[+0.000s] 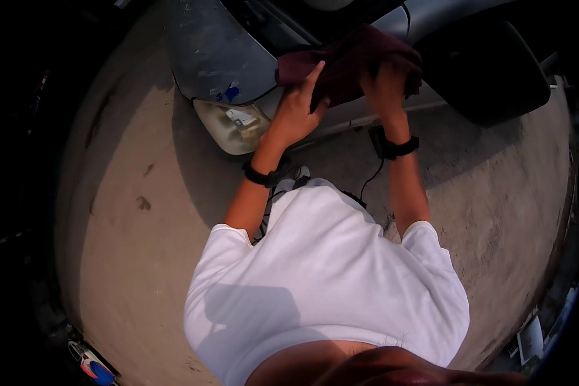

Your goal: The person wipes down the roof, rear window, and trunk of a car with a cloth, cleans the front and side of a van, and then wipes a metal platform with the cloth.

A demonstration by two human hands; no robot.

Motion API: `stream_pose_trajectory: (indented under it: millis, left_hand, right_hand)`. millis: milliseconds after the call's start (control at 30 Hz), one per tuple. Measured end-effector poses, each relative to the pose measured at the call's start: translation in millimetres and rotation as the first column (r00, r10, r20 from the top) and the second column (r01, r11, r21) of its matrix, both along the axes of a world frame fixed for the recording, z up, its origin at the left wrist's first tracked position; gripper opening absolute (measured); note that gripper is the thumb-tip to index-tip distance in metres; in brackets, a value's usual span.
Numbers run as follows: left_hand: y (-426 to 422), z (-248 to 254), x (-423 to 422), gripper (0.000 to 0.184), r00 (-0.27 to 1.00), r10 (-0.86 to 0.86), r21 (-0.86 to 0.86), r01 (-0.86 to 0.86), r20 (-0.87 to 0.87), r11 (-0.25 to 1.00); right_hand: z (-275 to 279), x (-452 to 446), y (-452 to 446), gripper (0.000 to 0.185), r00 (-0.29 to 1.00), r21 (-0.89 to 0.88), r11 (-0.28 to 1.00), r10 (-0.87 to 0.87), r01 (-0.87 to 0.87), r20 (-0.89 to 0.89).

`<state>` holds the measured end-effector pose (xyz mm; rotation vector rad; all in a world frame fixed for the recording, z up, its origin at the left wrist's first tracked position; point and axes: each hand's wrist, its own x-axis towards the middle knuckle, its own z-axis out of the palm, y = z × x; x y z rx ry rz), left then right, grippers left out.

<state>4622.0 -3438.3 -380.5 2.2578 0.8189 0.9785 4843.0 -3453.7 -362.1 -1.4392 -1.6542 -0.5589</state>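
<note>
Sunlit and shaded ground [135, 212] spread out below, and a grey car [219, 45] reached in from the top, its scuffed bodywork ahead of the person and to the left. The person, in a white shirt [341, 276], leaned in with both arms stretched forward. A large black shape [489, 71], too dark to make out, stood to the right.

Between these lay a maroon cloth [344, 67], straight ahead of both hands and over the car's edge. It was bunched, and its long axis ran crosswise from left to right, the right part lying higher. Whether its underside pressed on the bodywork could not be told. A cloudy headlight [228, 125] sat near its left end, just beside the left forearm.

The right hand [386, 93] was deeper in the cloth, its blurred fingers sunk among the folds; how tightly they closed could not be told. The left hand [296, 112] met the cloth nearer its left end, thumb and index finger spread wide against it, the other fingers hidden, so a grip there could not be confirmed.

A black right wristband [402, 149] trailed a thin cable [374, 180]; a black left wristband [260, 175] circled the other wrist. Smallest was a blue patch [230, 94] above the headlight.
</note>
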Motion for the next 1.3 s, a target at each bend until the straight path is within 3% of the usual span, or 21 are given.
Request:
stream_pose_trajectory:
  millis: [67, 100, 167, 200, 233, 300, 333, 367, 433, 567, 633, 667, 767, 833, 867, 933, 1067, 1133, 1167, 1233, 1300]
  left_hand:
    - [-5.9, 25.4, 5.5, 0.087, 0.983, -0.06, -0.291, 0.007, -0.172, 0.957]
    - [-7.7, 24.7, 11.2, 0.087, 0.985, -0.056, -0.292, 0.005, -0.165, 0.956]
    - [-6.7, 21.3, 23.8, 0.088, 0.991, -0.098, -0.023, 0.097, -0.092, 0.995]
    - [5.5, 20.0, 17.1, 0.089, 0.976, -0.119, -0.079, 0.106, -0.184, 0.991]
    - [4.7, 19.7, 25.1, 0.089, 0.976, -0.116, -0.083, 0.102, -0.185, 0.991]
    - [6.8, 12.8, 33.9, 0.091, 0.995, -0.024, 0.173, 0.04, -0.096, 0.984]
    - [6.3, 10.0, 34.7, 0.091, 0.993, -0.021, 0.139, 0.037, -0.119, 0.99]
    - [9.0, 5.3, 36.9, 0.091, 0.992, -0.025, 0.115, 0.04, -0.122, 0.993]
    - [18.4, -10.8, 26.5, 0.088, 0.999, -0.005, 0.222, 0.017, -0.052, 0.975]
    - [16.1, -9.6, 33.6, 0.084, 0.995, 0.014, 0.186, 0.004, -0.095, 0.983]
    - [16.9, -4.8, 29.4, 0.078, 0.992, 0.037, 0.229, -0.009, -0.117, 0.973]
    - [19.3, -10.2, 19.6, 0.078, 0.992, 0.042, 0.23, -0.014, -0.115, 0.973]
    - [9.4, -24.1, 14.7, 0.073, 0.989, 0.046, 0.207, -0.017, -0.138, 0.978]
    - [-3.7, -34.2, 2.7, 0.066, 0.962, 0.047, 0.018, -0.044, -0.268, 0.999]
    - [-11.3, -44.1, -2.9, 0.066, 0.96, 0.059, 0.031, -0.053, -0.275, 0.998]
    - [-27.1, -57.9, -12.6, 0.062, 0.966, 0.106, -0.15, -0.144, -0.234, 0.978]
    - [-58.9, -59.7, -22.5, 0.06, 0.911, 0.251, 0.017, -0.259, -0.327, 0.966]
    - [-70.4, -81.0, -27.8, 0.067, 0.84, 0.224, -0.132, -0.328, -0.493, 0.936]
    - [-76.5, -91.1, -28.0, 0.062, 0.838, 0.263, -0.09, -0.345, -0.478, 0.934]
    - [-80.1, -92.3, -27.1, 0.055, 0.83, 0.12, -0.292, -0.323, -0.545, 0.9]
    - [-87.1, -102.6, -22.4, 0.048, 0.852, 0.112, -0.345, -0.323, -0.512, 0.881]
  right_hand:
    - [9.8, 6.6, 12.6, 0.038, 0.979, -0.164, 0.966, -0.189, 0.2, 0.078]
    - [17.9, 12.2, 17.7, 0.038, 0.979, -0.164, 0.967, -0.185, 0.197, 0.085]
    - [30.1, 26.1, 31.0, 0.042, 0.952, 0.163, 0.971, -0.212, 0.178, 0.223]
    - [26.7, 18.8, 50.3, 0.045, 0.936, 0.25, 0.952, -0.24, 0.175, 0.259]
    - [22.3, 29.8, 51.8, 0.045, 0.937, 0.246, 0.954, -0.236, 0.172, 0.258]
    - [3.5, 46.7, 54.1, 0.057, 0.729, 0.032, 0.877, -0.418, 0.48, 0.542]
    - [20.8, 25.6, 52.2, 0.047, 0.843, 0.041, 0.925, -0.363, 0.379, 0.397]
    - [22.6, 28.0, 55.7, 0.047, 0.844, 0.017, 0.925, -0.355, 0.381, 0.402]
    - [10.4, 19.3, 65.1, 0.046, 0.93, 0.103, 0.98, -0.194, 0.17, 0.312]
    - [-6.1, 29.6, 80.4, 0.043, 0.945, 0.315, 0.948, -0.147, 0.05, 0.291]
    - [10.0, -0.3, 58.2, 0.038, 0.985, 0.091, 0.996, 0.012, -0.028, 0.172]
    - [-2.0, -10.4, 62.0, 0.032, 0.992, 0.082, 0.991, 0.1, -0.106, 0.077]
    - [-17.1, -25.0, 49.3, 0.031, 0.984, -0.066, 0.985, 0.156, -0.161, -0.082]
    - [-32.7, -40.7, 39.8, 0.031, 0.98, -0.141, 0.972, 0.179, -0.19, -0.086]
    - [-41.2, -46.6, 36.7, 0.032, 0.977, -0.222, 0.952, 0.197, -0.21, -0.08]
    - [-61.3, -54.6, 32.4, 0.032, 0.958, -0.211, 0.935, 0.275, -0.286, -0.08]
    - [-75.8, -80.9, 13.7, 0.025, 0.898, -0.31, 0.842, 0.42, -0.44, -0.133]
    - [-86.3, -97.3, 6.0, 0.025, 0.894, -0.368, 0.818, 0.431, -0.443, -0.119]
    - [-90.8, -102.4, 6.2, 0.024, 0.901, -0.435, 0.796, 0.422, -0.421, -0.101]
    - [-100.8, -106.2, -1.9, 0.024, 0.845, -0.419, 0.741, 0.514, -0.525, -0.15]
    - [-111.4, -104.9, -14.8, 0.025, 0.77, -0.407, 0.665, 0.606, -0.627, -0.197]
